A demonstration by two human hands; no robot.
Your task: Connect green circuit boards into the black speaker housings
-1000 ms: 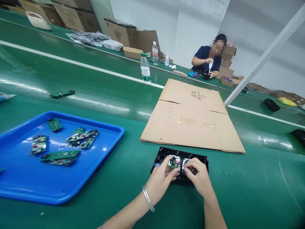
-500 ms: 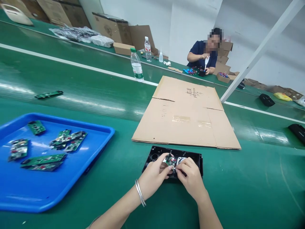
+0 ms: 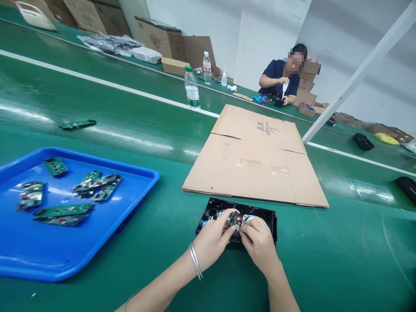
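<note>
Bright overhead light, glare streaks on green belt [image 3: 97, 108], wide-angle distortion.

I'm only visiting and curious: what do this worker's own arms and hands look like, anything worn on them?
Both forearms are bare, with no sleeves in view and no gloves. The left hand has thin silver bangles around its wrist. The right hand shows no jewellery or watch. The fingers are uncovered, and no markings show.

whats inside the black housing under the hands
Inside the black housing: a small green board pinched by the left hand and right hand, plus silvery round parts. Hands cover the rest.
</note>
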